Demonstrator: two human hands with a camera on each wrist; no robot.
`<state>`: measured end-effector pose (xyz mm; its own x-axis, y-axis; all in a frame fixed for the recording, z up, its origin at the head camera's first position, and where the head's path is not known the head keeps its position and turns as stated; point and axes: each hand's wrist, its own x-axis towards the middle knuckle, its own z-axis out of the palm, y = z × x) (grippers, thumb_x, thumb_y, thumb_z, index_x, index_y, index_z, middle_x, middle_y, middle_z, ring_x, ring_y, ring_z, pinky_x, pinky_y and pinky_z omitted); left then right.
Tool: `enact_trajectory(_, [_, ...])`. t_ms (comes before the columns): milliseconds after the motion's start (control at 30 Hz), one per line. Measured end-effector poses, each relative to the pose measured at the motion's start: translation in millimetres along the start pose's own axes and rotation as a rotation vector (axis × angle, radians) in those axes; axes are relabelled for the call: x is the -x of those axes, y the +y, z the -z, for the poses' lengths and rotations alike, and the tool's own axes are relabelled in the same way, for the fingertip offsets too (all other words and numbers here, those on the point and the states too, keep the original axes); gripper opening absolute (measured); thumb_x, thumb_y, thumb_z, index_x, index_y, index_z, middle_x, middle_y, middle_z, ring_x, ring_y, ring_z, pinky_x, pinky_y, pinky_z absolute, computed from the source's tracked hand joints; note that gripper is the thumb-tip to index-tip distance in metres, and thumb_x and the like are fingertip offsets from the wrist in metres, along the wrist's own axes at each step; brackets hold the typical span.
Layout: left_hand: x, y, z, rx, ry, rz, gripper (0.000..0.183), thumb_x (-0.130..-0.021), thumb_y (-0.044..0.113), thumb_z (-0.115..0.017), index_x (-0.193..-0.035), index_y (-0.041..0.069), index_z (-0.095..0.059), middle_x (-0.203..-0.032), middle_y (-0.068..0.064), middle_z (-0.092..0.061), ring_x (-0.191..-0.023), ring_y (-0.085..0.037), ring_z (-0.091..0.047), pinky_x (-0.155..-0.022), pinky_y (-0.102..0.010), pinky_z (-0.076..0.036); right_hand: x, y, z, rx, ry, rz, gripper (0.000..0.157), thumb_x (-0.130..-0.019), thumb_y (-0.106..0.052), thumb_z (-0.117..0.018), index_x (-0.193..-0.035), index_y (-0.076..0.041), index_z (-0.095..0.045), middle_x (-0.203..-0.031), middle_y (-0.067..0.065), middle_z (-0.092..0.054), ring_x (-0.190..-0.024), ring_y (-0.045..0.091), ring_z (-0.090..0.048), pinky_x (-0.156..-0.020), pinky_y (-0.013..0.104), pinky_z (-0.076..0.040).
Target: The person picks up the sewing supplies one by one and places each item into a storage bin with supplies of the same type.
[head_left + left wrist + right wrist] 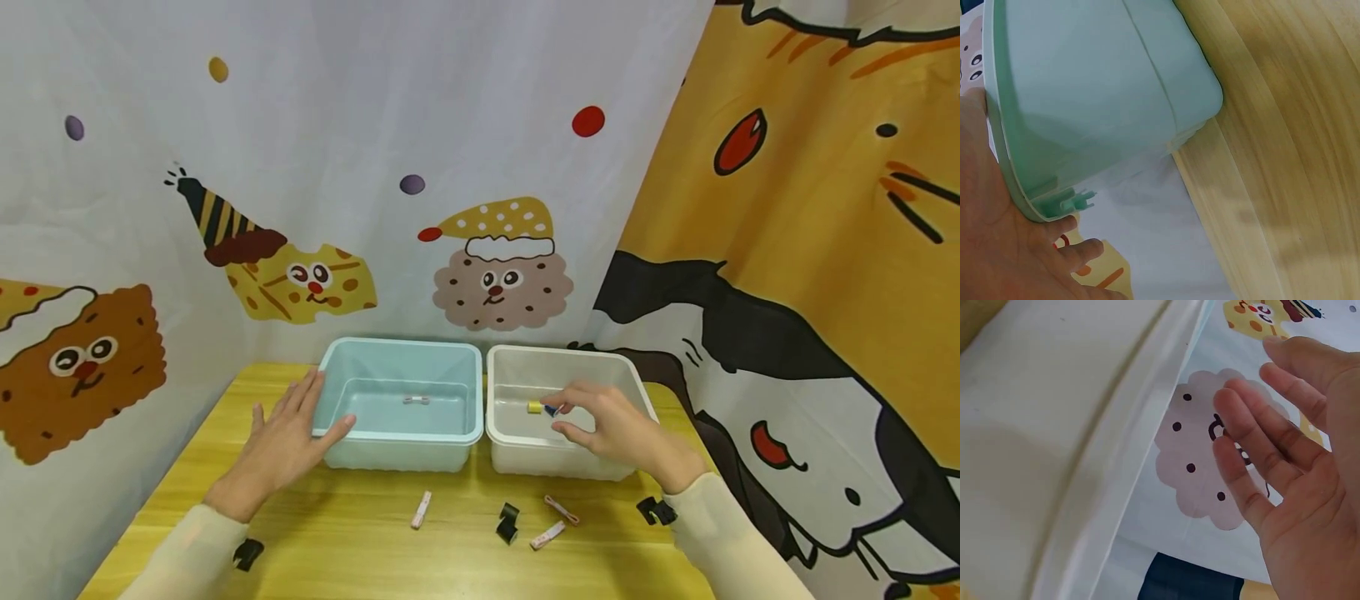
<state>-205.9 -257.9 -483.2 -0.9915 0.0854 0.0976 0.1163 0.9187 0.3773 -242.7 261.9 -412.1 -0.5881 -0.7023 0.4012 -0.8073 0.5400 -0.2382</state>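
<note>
My left hand (pixel 281 446) rests against the left side of a light blue plastic bin (pixel 405 437), fingers straight, thumb at the front rim. In the left wrist view its palm lies along the rim of the blue bin (pixel 1007 150). A small pale bundle (pixel 416 400) lies inside that bin. Over the white bin (pixel 562 461) hovers my right hand (pixel 611 425), fingers loosely bent, thumb apart. Near its fingertips in the head view are a small dark blue piece (pixel 552 410) and a yellow piece (pixel 534 407). The right wrist view shows the right hand (pixel 1291 456) with nothing in its fingers.
On the wooden table (pixel 367 550) lie white patterned strips (pixel 422 510), a pinkish loop (pixel 562 509) and black rolled pieces (pixel 507 523). Other black pieces lie by the left sleeve (pixel 191 546) and right sleeve (pixel 727 533). A cartoon-printed curtain (pixel 337 125) hangs behind the bins.
</note>
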Motion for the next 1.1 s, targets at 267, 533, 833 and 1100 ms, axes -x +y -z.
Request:
enact_trajectory(267, [-2.2, -3.6, -2.6, 0.011, -0.005, 0.004, 0.115, -0.113, 0.084, -0.049, -0.188, 0.006, -0.011, -0.198, -0.021, -0.010, -0.177, -0.062, -0.021, -0.126, -0.102, -0.007, 22.3, -13.3, -9.9, -0.039, 0.059, 0.038, 0.043, -0.097, -0.005, -0.094, -0.137, -0.017, -0.083, -0.128, 0.002, -0.083, -0.097, 0.015, -0.078, -0.072, 0.025, -0.064])
enact_trajectory(533, [-2.4, -3.6, -3.3, 0.024, -0.005, 0.002, 0.114, -0.113, 0.083, -0.050, -0.189, 0.008, -0.011, -0.198, -0.021, -0.010, -0.176, -0.062, -0.021, -0.125, -0.102, -0.007, 44.7, -23.0, -20.9, -0.059, 0.076, 0.016, 0.041, -0.096, -0.005, -0.095, -0.133, -0.018, -0.083, -0.122, -0.004, -0.080, -0.090, 0.005, -0.068, -0.077, 0.015, -0.059])
enact_trajectory(833, [-1.1, -3.2, -2.6, 0.015, 0.000, -0.006, 0.113, -0.113, 0.081, -0.051, -0.188, 0.006, -0.013, -0.197, -0.022, -0.011, -0.175, -0.062, -0.024, -0.124, -0.103, -0.010, 69.3, -29.4, -39.4, -0.084, 0.080, 0.019, 0.053, -0.094, -0.004, -0.097, -0.142, -0.021, -0.080, -0.116, -0.014, -0.076, -0.083, 0.000, -0.060, -0.068, 0.009, -0.049])
enact_trajectory(1100, [-1.0, -4.4, -3.2, 0.009, 0.010, -0.012, 0.112, -0.113, 0.079, -0.053, -0.188, 0.005, -0.014, -0.196, -0.024, -0.014, -0.174, -0.063, -0.028, -0.123, -0.103, -0.013, 85.4, -26.9, -54.8, -0.112, 0.038, -0.044, 0.055, -0.094, -0.003, -0.095, -0.140, -0.026, -0.079, -0.124, -0.009, -0.081, -0.087, 0.001, -0.065, -0.070, 0.013, -0.054])
